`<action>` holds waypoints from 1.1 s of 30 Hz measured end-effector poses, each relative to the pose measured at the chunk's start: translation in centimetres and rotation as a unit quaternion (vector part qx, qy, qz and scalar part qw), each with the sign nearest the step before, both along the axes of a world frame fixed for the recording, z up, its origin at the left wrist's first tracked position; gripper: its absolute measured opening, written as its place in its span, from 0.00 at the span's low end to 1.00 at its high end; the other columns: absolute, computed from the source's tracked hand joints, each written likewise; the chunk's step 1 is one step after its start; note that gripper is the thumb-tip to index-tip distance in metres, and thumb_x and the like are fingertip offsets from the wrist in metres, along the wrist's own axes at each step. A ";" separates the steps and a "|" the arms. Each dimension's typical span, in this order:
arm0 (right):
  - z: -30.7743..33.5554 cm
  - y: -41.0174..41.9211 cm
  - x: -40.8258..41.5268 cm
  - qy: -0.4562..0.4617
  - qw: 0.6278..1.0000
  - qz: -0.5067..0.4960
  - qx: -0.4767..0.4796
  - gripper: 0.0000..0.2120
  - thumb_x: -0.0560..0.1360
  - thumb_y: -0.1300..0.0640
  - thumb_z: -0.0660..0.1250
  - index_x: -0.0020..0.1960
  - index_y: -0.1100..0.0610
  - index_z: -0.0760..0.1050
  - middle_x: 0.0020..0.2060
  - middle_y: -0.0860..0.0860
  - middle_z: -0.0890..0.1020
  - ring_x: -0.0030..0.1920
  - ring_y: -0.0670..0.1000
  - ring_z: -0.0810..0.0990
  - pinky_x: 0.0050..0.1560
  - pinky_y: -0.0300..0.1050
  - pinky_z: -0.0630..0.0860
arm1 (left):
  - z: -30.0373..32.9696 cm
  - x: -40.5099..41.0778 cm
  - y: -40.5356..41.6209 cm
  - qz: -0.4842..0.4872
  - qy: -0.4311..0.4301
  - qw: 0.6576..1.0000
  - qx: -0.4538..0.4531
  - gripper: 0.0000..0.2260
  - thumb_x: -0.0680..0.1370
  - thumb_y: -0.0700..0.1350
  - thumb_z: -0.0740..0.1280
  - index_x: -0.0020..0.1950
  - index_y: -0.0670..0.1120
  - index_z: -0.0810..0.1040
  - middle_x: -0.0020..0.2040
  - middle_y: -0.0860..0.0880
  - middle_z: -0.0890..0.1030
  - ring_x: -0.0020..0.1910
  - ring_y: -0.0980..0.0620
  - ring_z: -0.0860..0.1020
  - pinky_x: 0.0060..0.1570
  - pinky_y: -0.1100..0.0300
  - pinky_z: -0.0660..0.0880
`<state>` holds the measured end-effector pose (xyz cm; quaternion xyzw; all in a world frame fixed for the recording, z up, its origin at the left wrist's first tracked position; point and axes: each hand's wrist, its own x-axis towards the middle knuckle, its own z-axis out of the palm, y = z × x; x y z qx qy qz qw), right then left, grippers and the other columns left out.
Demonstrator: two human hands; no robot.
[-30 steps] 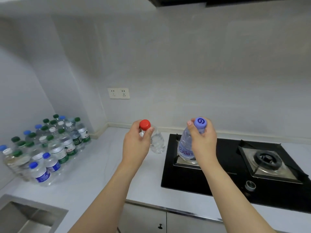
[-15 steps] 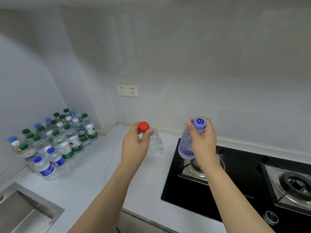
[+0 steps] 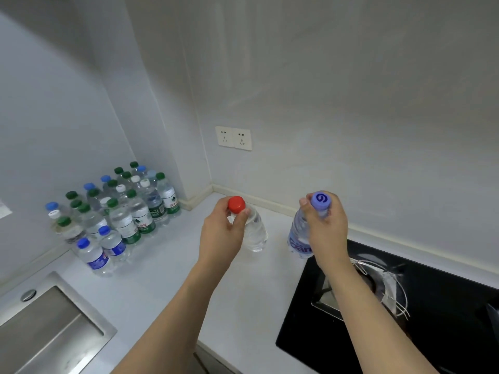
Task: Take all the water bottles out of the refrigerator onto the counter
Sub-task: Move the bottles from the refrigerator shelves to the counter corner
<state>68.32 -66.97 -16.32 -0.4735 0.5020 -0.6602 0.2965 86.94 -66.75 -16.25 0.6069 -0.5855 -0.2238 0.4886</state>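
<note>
My left hand (image 3: 224,236) grips a clear water bottle with a red cap (image 3: 256,233) by its neck, above the white counter (image 3: 167,287). My right hand (image 3: 328,233) holds a bottle with a pale purple cap (image 3: 298,238) near its top, over the counter by the hob's left edge. Several bottles with green, blue and white caps (image 3: 121,211) stand grouped in the counter's back left corner. The refrigerator is out of view.
A steel sink (image 3: 48,327) is set into the counter at the lower left. A black gas hob (image 3: 421,311) fills the lower right. A double wall socket (image 3: 233,138) sits on the back wall above the counter.
The view has swung left: the bottle group and sink come closer to centre and the hob slides off to the right. Both hands carry their bottles leftwards over the counter.
</note>
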 end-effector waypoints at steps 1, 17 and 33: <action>-0.2 -0.7 0.6 0.000 1.000 0.005 0.002 0.05 0.76 0.56 0.69 0.50 0.54 0.74 0.44 0.49 0.79 0.46 0.46 0.78 0.51 0.38 0.74 | -0.1 0.6 -0.6 0.005 0.000 1.000 0.002 0.10 0.78 0.50 0.68 0.60 0.53 0.76 0.49 0.59 0.80 0.47 0.66 0.76 0.45 0.67 0.71; -1.0 -14.6 14.2 0.017 0.996 0.073 0.055 0.06 0.76 0.57 0.69 0.52 0.57 0.75 0.45 0.46 0.78 0.46 0.44 0.76 0.49 0.32 0.71 | -1.5 13.9 -11.9 0.056 -0.018 0.998 0.035 0.08 0.78 0.51 0.68 0.55 0.53 0.76 0.49 0.56 0.81 0.49 0.55 0.78 0.48 0.56 0.74; -8.8 -25.9 31.3 0.124 0.960 0.202 0.151 0.06 0.75 0.56 0.71 0.49 0.55 0.77 0.42 0.42 0.79 0.42 0.38 0.76 0.40 0.22 0.69 | -9.9 29.4 -17.4 0.077 -0.072 0.988 0.115 0.09 0.77 0.51 0.70 0.55 0.55 0.75 0.40 0.57 0.79 0.34 0.56 0.74 0.40 0.58 0.74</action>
